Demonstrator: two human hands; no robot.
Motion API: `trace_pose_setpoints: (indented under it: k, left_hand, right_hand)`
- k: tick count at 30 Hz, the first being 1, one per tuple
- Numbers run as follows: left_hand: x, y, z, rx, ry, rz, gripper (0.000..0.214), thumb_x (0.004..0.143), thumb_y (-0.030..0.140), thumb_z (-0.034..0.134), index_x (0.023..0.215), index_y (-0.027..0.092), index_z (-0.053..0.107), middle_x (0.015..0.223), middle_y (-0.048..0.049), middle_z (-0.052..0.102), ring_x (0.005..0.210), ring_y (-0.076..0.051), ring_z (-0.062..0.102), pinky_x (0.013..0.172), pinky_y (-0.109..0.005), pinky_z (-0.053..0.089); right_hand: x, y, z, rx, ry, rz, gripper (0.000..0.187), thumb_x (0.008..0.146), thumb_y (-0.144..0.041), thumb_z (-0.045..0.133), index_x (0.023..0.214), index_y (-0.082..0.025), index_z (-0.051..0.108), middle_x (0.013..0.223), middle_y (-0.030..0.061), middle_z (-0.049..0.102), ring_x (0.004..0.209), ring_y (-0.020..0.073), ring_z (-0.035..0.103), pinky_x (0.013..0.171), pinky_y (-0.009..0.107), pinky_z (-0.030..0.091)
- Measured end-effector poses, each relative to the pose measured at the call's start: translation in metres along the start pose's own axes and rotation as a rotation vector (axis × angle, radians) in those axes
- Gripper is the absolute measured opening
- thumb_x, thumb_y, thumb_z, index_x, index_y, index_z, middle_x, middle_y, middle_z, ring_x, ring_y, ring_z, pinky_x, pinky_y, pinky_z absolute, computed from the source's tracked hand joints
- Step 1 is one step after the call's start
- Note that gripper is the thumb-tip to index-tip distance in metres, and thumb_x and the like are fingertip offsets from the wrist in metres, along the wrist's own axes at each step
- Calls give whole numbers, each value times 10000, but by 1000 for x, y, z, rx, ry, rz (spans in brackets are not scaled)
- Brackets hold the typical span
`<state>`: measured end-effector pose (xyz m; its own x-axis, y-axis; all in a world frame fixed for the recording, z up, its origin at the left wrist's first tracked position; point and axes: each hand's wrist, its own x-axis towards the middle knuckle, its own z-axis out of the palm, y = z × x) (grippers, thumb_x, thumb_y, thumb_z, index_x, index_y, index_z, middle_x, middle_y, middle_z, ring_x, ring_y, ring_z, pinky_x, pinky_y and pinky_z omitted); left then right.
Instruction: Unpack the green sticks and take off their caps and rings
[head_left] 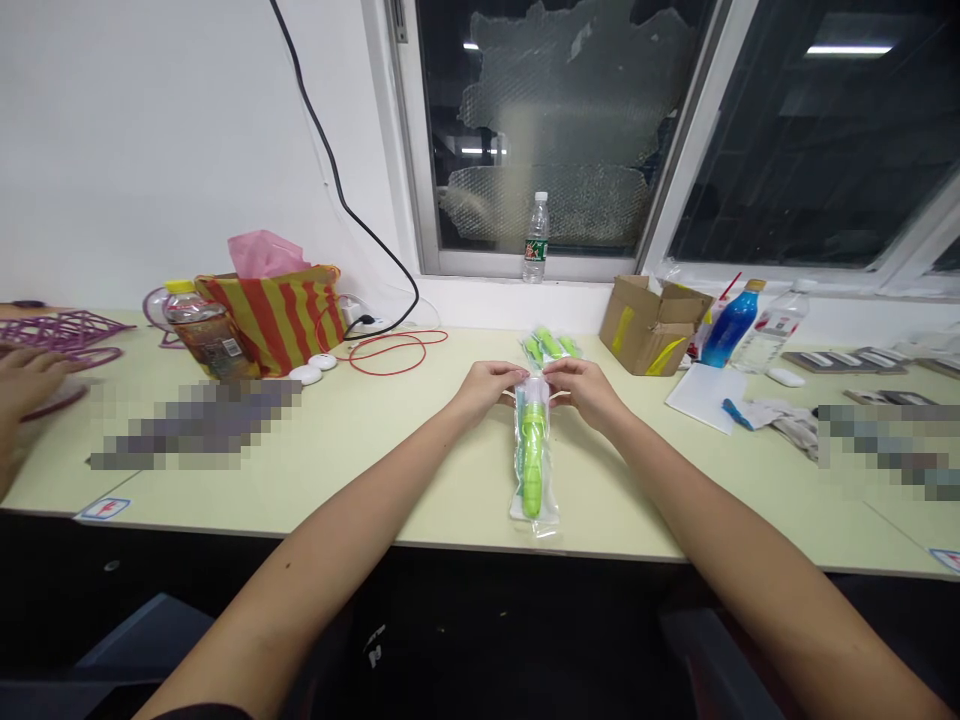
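Note:
A long clear plastic bag [533,478] with a green object inside lies lengthwise on the pale green table [420,470], its near end close to the front edge. My left hand [489,387] and my right hand [583,388] both pinch the bag's far end, fingers closed on the plastic from either side. Just beyond my hands lies another clear packet of green items [550,346].
A striped red-and-yellow bag [274,315] with pink tissue, a drink bottle [202,330] and a red cable [390,352] sit at the left. A cardboard box [651,325], blue bottle [731,323] and papers lie right. Another person's hand [26,385] rests far left. A water bottle [535,240] stands on the sill.

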<state>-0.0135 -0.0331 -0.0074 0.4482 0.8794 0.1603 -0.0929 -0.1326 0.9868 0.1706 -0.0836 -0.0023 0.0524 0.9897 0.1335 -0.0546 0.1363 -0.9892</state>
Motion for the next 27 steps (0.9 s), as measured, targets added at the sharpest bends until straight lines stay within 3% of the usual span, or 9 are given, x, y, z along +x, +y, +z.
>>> trace_pose_setpoints:
  k: [4,11,17,27]
  left_hand:
    - [0,0,2,-26,13,27,284,657,334,792,836,118,744,929,-108,712,754,-174,635,593,-305,561]
    - [2,-1,1,-82,42,83,339,660,308,795,950,142,742,803,-43,663,719,-137,609,605,-297,577]
    - [2,0,1,-94,32,134,269,680,287,773,903,140,735,793,-32,641,708,-125,607,588,-262,567]
    - [4,-1,2,-78,17,224,205,680,279,756,818,137,702,786,-25,640,727,-140,610,640,-310,579]
  right_hand:
    - [-1,-2,3,20,50,-26,117,655,-181,744,695,-194,635,726,46,617,610,161,592,509,328,556]
    - [4,4,4,54,103,-161,80,633,-190,718,694,-189,666,665,9,587,608,146,575,538,308,539]
    - [5,6,3,73,116,-231,40,645,-186,700,684,-186,693,679,8,611,628,142,582,586,310,542]
    - [10,10,0,139,73,-272,17,642,-175,706,647,-191,709,685,12,637,654,154,602,605,320,545]
